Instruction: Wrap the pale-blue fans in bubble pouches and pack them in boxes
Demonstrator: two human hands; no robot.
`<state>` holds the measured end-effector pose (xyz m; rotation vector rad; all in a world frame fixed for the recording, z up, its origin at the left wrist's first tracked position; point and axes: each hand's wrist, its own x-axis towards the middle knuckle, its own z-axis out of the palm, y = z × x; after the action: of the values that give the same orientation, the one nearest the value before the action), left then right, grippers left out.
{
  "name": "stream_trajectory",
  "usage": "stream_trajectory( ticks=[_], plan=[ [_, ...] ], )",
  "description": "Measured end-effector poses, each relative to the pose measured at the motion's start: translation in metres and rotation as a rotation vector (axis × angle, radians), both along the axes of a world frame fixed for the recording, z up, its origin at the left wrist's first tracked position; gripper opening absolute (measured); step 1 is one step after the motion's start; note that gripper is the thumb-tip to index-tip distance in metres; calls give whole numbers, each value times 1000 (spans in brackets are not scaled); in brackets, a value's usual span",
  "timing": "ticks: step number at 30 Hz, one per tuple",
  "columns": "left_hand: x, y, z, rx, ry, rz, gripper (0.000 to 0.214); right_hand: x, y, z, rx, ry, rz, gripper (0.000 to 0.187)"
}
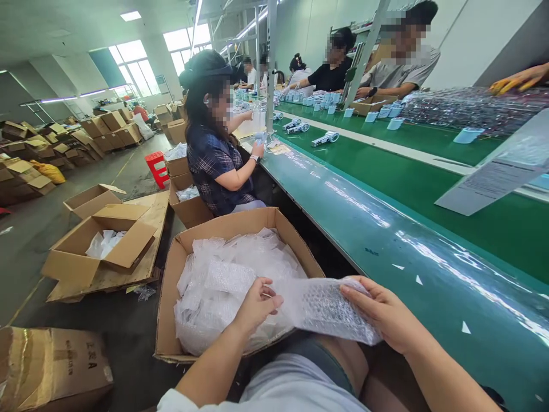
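A clear bubble wrap bag [332,306] stretches over my lap, its right end pinched between the thumb and fingers of my right hand [381,309]. At the bag's left end is my left hand [257,306], its fingers loosely curled and a gap showing between thumb and fingertips. It appears to hold nothing, though the bag's edge is very close to it. Below and beyond my left hand, an open cardboard box [171,286] is heaped with more bubble wrap bags [229,277].
To my right runs a green workbench [343,212] with a conveyor belt [386,154] carrying handheld devices [326,138] and light-blue cups [467,135]. A printed sheet [493,166] juts over it. A co-worker [218,149] sits ahead. Cartons [103,234] stand on the left floor.
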<state>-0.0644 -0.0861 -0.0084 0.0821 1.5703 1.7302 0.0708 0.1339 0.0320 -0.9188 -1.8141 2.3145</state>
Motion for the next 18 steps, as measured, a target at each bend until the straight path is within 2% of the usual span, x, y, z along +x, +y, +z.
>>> stream_trajectory(
  ticks=[2,5,8,10,12,15,17,18],
  plan=[
    [-1,2,0,-58,-29,-5,78,1,-6,-2,-13,60,-72,48],
    [5,17,-3,37,-138,-59,78,-1,-21,1,-93,145,-72,48],
    [9,38,-10,70,-3,87,69,0,-34,2,-160,191,-27,47],
    [6,47,-13,57,96,214,64,5,-36,0,-92,181,-14,44],
    [-4,50,-12,68,177,273,58,15,-33,-4,55,157,-12,41],
    [-19,46,0,106,295,269,44,32,-21,-6,180,144,111,43],
    [-24,45,13,131,343,200,34,38,-13,-3,144,175,229,50],
    [-23,46,21,137,363,149,29,38,-10,2,112,191,234,59]
  ],
)
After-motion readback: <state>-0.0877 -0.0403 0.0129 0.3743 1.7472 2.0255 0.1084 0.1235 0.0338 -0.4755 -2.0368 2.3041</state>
